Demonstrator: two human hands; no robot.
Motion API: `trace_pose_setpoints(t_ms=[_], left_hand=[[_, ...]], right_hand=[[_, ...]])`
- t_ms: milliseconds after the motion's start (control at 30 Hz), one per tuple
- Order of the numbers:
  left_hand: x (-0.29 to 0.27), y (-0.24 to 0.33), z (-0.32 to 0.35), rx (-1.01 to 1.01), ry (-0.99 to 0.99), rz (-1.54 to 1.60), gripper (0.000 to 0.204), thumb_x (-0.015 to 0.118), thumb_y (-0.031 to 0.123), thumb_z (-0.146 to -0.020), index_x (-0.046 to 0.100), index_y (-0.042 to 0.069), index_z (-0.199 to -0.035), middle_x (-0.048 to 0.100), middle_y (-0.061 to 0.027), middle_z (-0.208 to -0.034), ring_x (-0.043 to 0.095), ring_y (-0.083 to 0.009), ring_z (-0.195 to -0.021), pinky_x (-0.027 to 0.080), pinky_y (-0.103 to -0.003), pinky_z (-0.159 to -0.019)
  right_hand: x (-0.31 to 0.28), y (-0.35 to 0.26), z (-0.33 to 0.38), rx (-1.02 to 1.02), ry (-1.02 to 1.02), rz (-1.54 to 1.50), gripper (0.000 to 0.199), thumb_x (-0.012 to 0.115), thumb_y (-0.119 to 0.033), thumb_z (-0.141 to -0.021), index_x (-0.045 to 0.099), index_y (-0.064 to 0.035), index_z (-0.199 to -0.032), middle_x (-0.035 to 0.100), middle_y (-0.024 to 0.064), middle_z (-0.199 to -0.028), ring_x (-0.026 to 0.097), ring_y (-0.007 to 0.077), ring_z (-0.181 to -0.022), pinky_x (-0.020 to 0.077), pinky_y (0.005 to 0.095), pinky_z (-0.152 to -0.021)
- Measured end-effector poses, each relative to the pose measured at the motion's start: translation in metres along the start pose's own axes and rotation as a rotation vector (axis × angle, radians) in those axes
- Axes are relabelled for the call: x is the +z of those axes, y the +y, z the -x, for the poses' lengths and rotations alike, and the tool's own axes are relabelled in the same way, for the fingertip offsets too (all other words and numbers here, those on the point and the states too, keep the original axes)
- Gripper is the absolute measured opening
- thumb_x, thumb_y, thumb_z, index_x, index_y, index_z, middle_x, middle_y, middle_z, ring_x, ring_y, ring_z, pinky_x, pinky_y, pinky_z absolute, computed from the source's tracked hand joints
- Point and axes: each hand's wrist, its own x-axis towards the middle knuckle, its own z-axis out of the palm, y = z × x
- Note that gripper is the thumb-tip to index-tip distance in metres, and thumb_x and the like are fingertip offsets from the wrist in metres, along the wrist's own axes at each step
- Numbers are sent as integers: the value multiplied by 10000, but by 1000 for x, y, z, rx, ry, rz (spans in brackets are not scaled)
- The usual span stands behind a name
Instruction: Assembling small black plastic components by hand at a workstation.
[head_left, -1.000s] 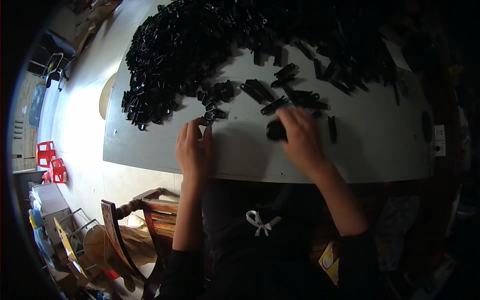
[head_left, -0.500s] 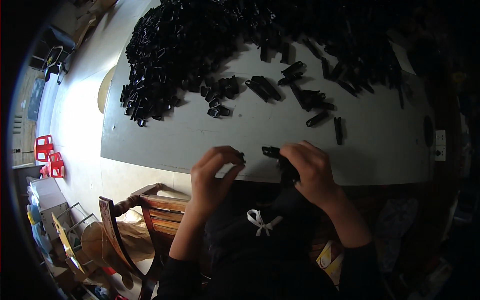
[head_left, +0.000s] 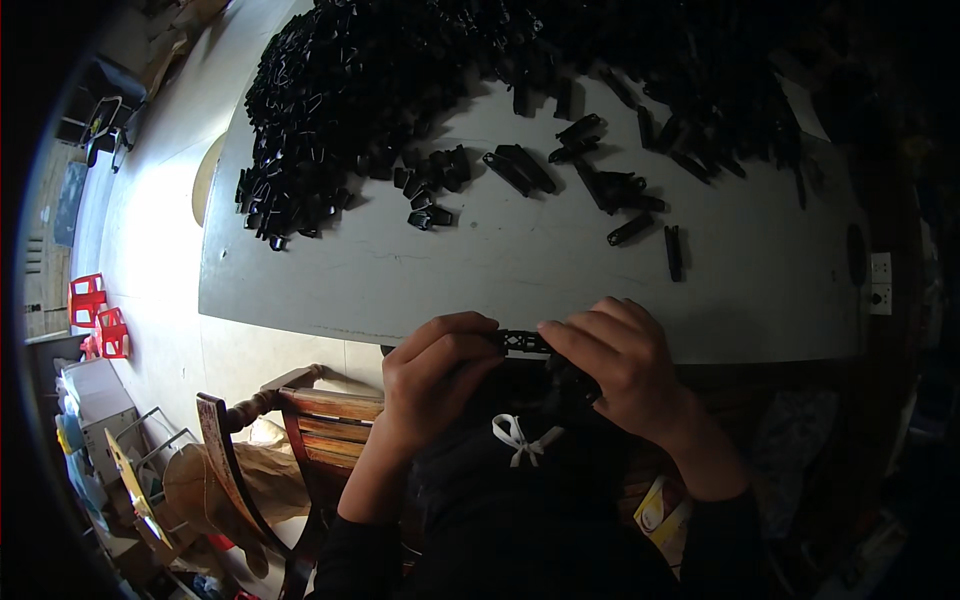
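At the table's near edge, a narrow black plastic piece with lattice-like cut-outs (head_left: 522, 342) spans the gap between my hands. My left hand (head_left: 430, 372) closes over its left end; a small black part seen there earlier is now hidden by the fingers. Pinching the other end is my right hand (head_left: 622, 368), with more dark pieces (head_left: 570, 382) bunched under its fingers, too dark to tell apart. Farther off lie long black plastic pieces (head_left: 630, 229) on the right and a small cluster of short, bracket-shaped black pieces (head_left: 430, 216) on the left.
A big heap of short black pieces (head_left: 320, 110) covers the far left of the grey table (head_left: 350, 280); long pieces (head_left: 720, 110) pile up at far right. A wooden chair (head_left: 330, 430) stands by my left arm. Red stools (head_left: 112, 330) are on the floor farther left.
My hands have come together. The left moved right onto the free end of the black piece, and the piece dropped slightly nearer to me. The heaps look the same.
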Motion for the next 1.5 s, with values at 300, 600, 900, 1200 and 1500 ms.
trace_pose_setpoints(t_ms=[300, 600, 900, 1200, 1500], left_hand=[[5, 2, 6, -21, -42, 355, 164, 631, 133, -853, 641, -19, -790, 675, -162, -953, 670, -284, -861, 541, -356, -760], [21, 12, 17, -121, -250, 882, 602, 363, 436, -1001, 653, -57, -815, 681, -215, -857, 633, -364, -978, 479, -434, -899], [7, -46, -4, 29, -24, 11, 218, 525, 159, -890, 609, -21, -979, 587, -188, -1083, 565, -316, -1033, 429, -400, -908], [-17, -93, -41, -47, 19, -587, 156, 598, -17, -773, 624, 38, -916, 615, -110, -996, 575, -311, -945, 459, -377, -820], [-6, -76, -13, -141, 44, -313, 142, 634, -64, -737, 633, 20, -851, 637, -101, -924, 642, -259, -870, 501, -337, -780]], right_hand=[[-2, -9, 0, -95, -54, -48, 244, 661, -103, -716, 677, -22, -945, 574, 56, -743, 556, 189, -675, 431, 322, -593], [26, -48, 18, -191, 132, -195, 75, 650, -76, -773, 664, -23, -824, 620, 107, -941, 627, 228, -806, 504, 345, -669], [61, -33, 61, 239, -310, -459, 501, 753, -163, -738, 561, 26, -1161, 563, 181, -1149, 548, 374, -1113, 448, 442, -977], [20, 61, 15, 328, 166, 373, 230, 583, 27, -822, 627, 23, -1048, 616, 133, -1098, 606, 287, -1020, 527, 367, -827], [19, 58, 23, 175, 77, 443, 216, 580, -20, -852, 569, 19, -1063, 590, 132, -1054, 575, 309, -985, 505, 360, -760]])
